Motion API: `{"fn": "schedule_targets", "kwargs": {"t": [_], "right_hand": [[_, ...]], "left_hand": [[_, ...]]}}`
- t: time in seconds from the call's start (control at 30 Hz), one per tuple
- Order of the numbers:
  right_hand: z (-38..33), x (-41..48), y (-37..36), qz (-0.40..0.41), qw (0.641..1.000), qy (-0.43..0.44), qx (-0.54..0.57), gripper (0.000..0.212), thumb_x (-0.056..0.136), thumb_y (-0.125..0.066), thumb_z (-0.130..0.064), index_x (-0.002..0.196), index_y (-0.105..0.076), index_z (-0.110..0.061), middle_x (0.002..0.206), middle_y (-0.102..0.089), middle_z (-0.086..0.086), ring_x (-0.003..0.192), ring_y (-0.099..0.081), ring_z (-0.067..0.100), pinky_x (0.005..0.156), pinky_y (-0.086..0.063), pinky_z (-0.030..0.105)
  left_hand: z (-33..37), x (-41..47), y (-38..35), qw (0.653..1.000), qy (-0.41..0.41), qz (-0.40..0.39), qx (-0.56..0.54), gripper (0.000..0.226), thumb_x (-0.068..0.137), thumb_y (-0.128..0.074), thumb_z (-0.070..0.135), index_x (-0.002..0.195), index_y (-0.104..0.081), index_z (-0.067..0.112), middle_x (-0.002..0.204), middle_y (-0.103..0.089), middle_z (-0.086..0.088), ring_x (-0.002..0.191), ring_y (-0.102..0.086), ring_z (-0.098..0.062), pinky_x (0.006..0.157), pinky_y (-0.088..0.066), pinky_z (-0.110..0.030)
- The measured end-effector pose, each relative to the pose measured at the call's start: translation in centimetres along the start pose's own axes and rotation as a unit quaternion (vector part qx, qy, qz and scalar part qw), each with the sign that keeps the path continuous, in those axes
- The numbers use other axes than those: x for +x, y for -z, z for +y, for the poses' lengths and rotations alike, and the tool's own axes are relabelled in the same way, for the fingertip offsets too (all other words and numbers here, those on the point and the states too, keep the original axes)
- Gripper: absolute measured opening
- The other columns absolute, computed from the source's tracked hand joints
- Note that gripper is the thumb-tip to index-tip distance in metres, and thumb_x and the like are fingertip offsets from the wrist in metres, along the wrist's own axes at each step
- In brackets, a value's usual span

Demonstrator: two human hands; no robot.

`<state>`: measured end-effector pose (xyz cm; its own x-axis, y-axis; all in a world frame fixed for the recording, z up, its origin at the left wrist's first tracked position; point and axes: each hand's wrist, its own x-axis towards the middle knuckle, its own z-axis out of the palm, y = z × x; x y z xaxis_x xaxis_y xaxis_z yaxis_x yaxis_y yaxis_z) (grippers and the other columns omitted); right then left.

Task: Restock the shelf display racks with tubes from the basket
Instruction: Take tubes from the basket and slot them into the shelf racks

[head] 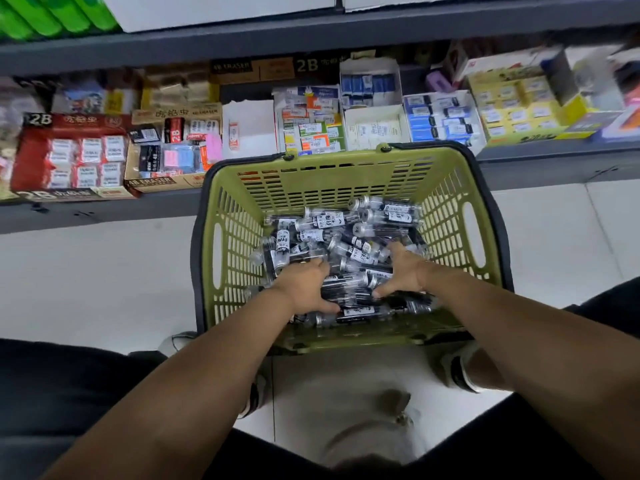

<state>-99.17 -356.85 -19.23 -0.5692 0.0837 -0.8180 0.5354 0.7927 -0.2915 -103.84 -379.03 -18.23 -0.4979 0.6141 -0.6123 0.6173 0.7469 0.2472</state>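
Observation:
A green plastic basket (346, 174) with a dark rim stands on the floor below the shelf. It holds a pile of several clear tubes (332, 220) with black-and-white labels and silver caps. Both of my hands reach down into the pile. My left hand (306, 289) lies on the left of the pile, its fingers curled over a bunch of tubes and its thumb stretched underneath. My right hand (407, 271) digs in from the right, thumb spread wide and fingertips buried among the tubes, gripping a bunch. The display racks are not in sight.
The low grey shelf (104, 209) behind the basket carries open boxes of erasers (79, 157) and small stationery packs (443, 116). A second shelf board (311, 32) runs above. White floor tiles surround the basket, and my shoes (460, 372) sit just behind it.

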Motion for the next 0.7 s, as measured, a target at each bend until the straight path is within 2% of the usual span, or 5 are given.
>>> {"fn": "schedule_targets", "kwargs": {"t": [0.17,0.3,0.5,0.6,0.7], "right_hand": [[-0.4,-1.2,1.3,-0.046,0.998,0.002,-0.039,0.121,0.065,-0.074,-0.060,0.151,0.000,-0.016,0.159,-0.004,0.006,0.145,-0.014,0.027,0.115,-0.024,0.043],[-0.5,-2.6,2.4,-0.049,0.999,0.015,-0.006,0.107,0.065,-0.074,-0.058,0.148,-0.021,-0.016,0.157,-0.019,0.008,0.142,-0.024,0.028,0.114,-0.025,0.046],[-0.7,-4.5,3.5,-0.028,0.988,0.055,0.144,0.121,0.049,-0.077,-0.069,0.145,-0.030,-0.012,0.153,-0.030,0.009,0.135,-0.035,0.026,0.110,-0.034,0.044],[-2.5,-5.5,3.7,-0.023,0.945,0.084,0.315,0.101,0.071,-0.077,-0.043,0.146,-0.021,-0.007,0.153,-0.026,0.009,0.138,-0.029,0.024,0.107,-0.031,0.040],[-4.6,-6.3,3.7,-0.031,0.895,0.119,0.429,0.111,0.061,-0.082,-0.049,0.146,-0.023,-0.009,0.153,-0.027,0.005,0.140,-0.026,0.021,0.111,-0.026,0.044]], "left_hand": [[-0.5,-0.8,0.2,0.997,0.019,-0.018,-0.067,0.072,0.080,-0.073,0.043,0.135,-0.043,0.008,0.111,-0.063,-0.010,0.098,-0.061,-0.023,0.082,-0.053,-0.035],[-1.4,-1.4,-0.1,0.982,0.065,-0.029,-0.175,0.026,0.079,-0.075,0.032,0.086,-0.056,0.016,0.082,-0.060,-0.002,0.077,-0.061,-0.019,0.058,-0.044,-0.025],[-3.1,-2.6,0.1,0.921,0.148,0.009,-0.360,0.050,0.081,-0.073,0.036,0.114,-0.056,0.002,0.102,-0.062,-0.010,0.087,-0.061,-0.023,0.078,-0.049,-0.033],[-2.4,-3.5,2.2,0.830,0.205,0.079,-0.513,0.088,0.078,-0.070,0.053,0.146,-0.035,0.009,0.145,-0.044,-0.014,0.129,-0.046,-0.033,0.103,-0.042,-0.047],[-1.2,-3.9,5.6,0.635,0.197,0.140,-0.733,0.053,0.087,-0.068,0.037,0.127,-0.054,0.005,0.120,-0.065,-0.016,0.112,-0.062,-0.032,0.082,-0.054,-0.038]]}}
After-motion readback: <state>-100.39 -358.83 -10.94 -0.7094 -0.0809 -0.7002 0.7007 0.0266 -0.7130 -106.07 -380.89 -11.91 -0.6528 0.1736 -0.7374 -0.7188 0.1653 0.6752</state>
